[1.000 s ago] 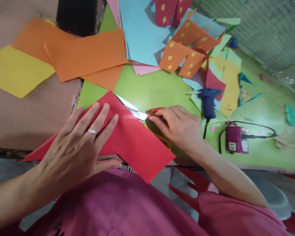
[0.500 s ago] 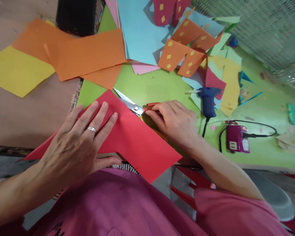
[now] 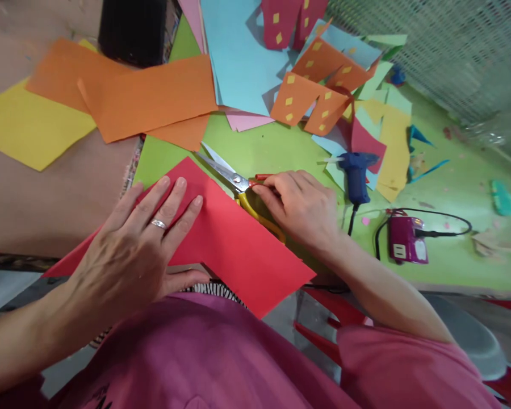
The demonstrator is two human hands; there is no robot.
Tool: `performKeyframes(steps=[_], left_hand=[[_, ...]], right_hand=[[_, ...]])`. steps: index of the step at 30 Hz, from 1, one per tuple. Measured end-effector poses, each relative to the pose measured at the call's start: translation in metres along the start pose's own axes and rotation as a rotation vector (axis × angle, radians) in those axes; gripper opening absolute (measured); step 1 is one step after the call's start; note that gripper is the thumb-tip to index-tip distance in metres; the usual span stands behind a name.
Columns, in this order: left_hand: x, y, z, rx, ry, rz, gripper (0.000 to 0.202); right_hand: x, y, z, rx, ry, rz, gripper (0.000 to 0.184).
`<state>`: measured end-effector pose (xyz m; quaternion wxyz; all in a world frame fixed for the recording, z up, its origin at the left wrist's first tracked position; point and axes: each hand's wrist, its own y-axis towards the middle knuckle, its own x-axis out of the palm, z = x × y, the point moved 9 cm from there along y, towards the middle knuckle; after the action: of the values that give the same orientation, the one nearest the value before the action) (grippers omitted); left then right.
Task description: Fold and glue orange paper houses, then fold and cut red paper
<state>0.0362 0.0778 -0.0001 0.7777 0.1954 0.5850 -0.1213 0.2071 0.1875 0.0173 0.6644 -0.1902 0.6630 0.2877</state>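
Note:
A sheet of red paper [image 3: 247,250] lies at the table's near edge, its lower corner hanging over my lap. My left hand [image 3: 149,238], a ring on one finger, rests flat on its left part with the fingers spread. Along the paper's upper right edge lie scissors [image 3: 237,180] with slightly parted blades and red and yellow handles. My right hand [image 3: 304,207] pinches their red handle between thumb and fingers. The blades point up and left, just beyond the paper's edge; part of the handles is hidden under the hand.
Orange paper [image 3: 153,96], yellow paper [image 3: 34,125] and light blue sheets [image 3: 238,62] lie across the back and left. Folded orange cutouts [image 3: 310,102] stand near a blue glue gun [image 3: 356,176]. A purple corded box [image 3: 406,241] sits at the right, and a black object [image 3: 132,31] at the back.
The scissors have shifted slightly away from the red paper, and the yellow handle shows more now. My left hand stays on the paper. The view has moved slightly.

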Motion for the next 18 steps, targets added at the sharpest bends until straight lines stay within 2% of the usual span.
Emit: performKeyframes(steps=[3,7,9,11,14,16,18], left_hand=[[-0.004,0.0,0.0,0.002,0.006,0.031,0.093],[-0.008,0.0,0.003,0.048,0.057,0.083,0.081],[-0.008,0.001,0.003,0.062,0.086,0.096,0.076],[-0.006,0.003,0.002,0.06,0.107,0.1,0.074],[-0.003,0.005,0.002,0.068,0.126,0.084,0.071],[-0.002,0.007,0.004,0.076,0.131,0.07,0.068],[-0.001,0.009,0.005,0.078,0.138,0.053,0.066]], right_hand=[[-0.007,-0.009,0.012,0.019,-0.001,0.011,0.046],[-0.017,-0.022,0.051,0.096,-0.041,0.08,0.043],[-0.013,-0.025,0.071,0.125,-0.039,0.069,0.043],[-0.008,-0.026,0.081,0.133,-0.017,0.035,0.041],[-0.016,-0.028,0.074,0.161,-0.017,0.063,0.038],[-0.029,-0.029,0.054,0.158,0.051,0.094,0.036],[-0.036,-0.03,0.026,0.111,0.207,0.044,0.035]])
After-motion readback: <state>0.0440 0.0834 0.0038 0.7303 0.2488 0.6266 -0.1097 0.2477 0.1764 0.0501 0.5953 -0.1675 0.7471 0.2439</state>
